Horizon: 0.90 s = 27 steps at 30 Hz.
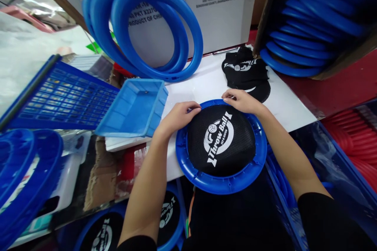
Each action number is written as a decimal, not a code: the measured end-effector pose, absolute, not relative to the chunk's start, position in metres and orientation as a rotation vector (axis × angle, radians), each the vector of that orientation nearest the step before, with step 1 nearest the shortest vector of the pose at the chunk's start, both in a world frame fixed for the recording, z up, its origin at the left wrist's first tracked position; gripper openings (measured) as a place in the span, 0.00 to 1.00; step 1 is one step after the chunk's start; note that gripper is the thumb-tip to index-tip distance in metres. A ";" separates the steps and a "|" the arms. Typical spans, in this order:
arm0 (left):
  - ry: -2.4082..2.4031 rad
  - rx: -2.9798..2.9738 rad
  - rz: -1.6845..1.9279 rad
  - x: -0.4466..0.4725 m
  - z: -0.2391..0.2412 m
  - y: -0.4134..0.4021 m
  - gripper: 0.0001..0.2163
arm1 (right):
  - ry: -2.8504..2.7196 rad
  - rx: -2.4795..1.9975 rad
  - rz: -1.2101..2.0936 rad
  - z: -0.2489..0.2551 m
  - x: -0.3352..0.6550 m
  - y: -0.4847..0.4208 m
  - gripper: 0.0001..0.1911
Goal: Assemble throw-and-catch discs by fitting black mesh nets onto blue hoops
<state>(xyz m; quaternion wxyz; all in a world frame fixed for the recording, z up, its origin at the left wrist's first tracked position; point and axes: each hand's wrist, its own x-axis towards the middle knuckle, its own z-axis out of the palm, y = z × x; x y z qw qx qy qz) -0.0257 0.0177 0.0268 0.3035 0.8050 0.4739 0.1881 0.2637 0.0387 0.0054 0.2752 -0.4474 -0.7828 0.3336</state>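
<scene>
In front of me lies a blue plastic ring (pixel 185 160), with stud-like posts and holes round its upward face. Black mesh (pixel 241 141) printed "Throw Ball" in white spans its middle. At the upper left of the ring, my left hand (pixel 183 114) pinches the mesh edge against the rim. My right hand (pixel 243 102) is at the far side, thumb and fingers closed on the mesh edge there. What lies between the fingertips is mostly hidden. Beyond my right hand, more printed black mesh pieces (pixel 240 66) rest in a loose pile on the white board (pixel 294 113).
Several blue rings (pixel 196 43) lean against a printed carton (pixel 218 19). A light-blue tray (pixel 129 110) and a blue basket (pixel 67 94) stand left. At right, a tilted cardboard box (pixel 262 27) holds blue rings; red rings (pixel 350 145) are below. Finished-looking mesh discs (pixel 103 231) sit low left.
</scene>
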 end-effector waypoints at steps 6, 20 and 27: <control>1.227 2.294 0.597 -0.012 0.015 0.017 0.06 | -2.430 -0.935 0.763 0.001 0.255 0.035 0.16; 1.273 2.091 0.738 -0.007 0.016 0.016 0.06 | -2.502 -0.938 0.776 -0.001 0.251 0.035 0.10; 1.283 1.873 0.732 -0.011 0.014 0.022 0.09 | -2.425 -0.957 0.896 0.001 0.249 0.039 0.07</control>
